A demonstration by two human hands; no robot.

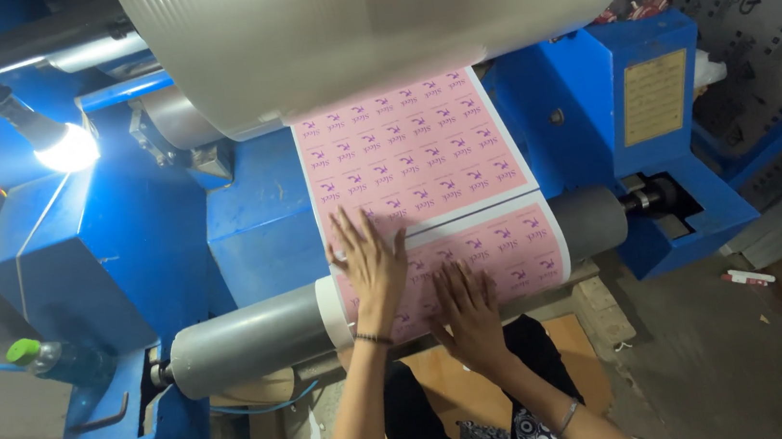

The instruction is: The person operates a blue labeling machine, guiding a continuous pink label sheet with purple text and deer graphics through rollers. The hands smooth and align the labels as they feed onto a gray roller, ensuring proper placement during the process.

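Your right hand (466,310) and left hand (371,262) lie flat, fingers spread, gripping nothing, on the pink sheet (426,182) over the grey roller (258,338). Uneven pressure there could skew or crease it.

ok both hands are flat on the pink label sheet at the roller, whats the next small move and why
Probably smooth outward along the grey roller. The left hand and right hand lie flat, side by side, on the pink label sheet where it wraps the roller, just below a pale seam crossing the web. Sliding the palms apart would likely press that joint down evenly.
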